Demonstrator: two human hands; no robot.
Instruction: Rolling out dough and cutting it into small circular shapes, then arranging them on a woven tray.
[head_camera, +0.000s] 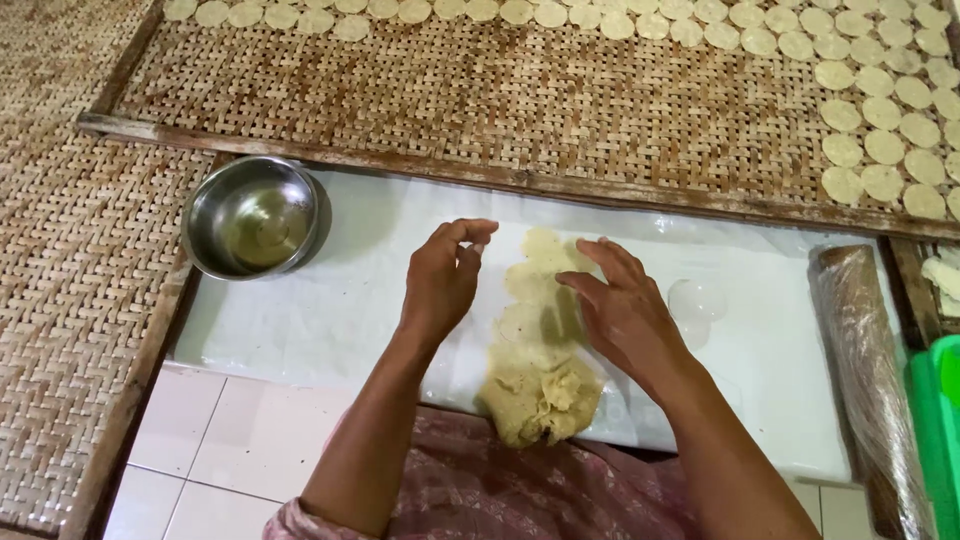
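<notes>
A strip of pale yellow dough (537, 330) lies on a white plastic sheet (330, 300), flattened at the far end and lumpy at the near end. My left hand (443, 277) hovers just left of the dough with its fingers curled loosely and holds nothing. My right hand (622, 308) rests over the right side of the flattened dough, fingers spread, touching it.
A steel bowl (254, 216) of clear liquid stands at the sheet's left corner. A plastic-wrapped rolling pin (868, 370) lies at the right, with a green container (940, 420) beyond it. A woven bamboo tray (480, 95) behind carries several round dough discs (880, 115). A small clear disc (697, 300) lies by my right hand.
</notes>
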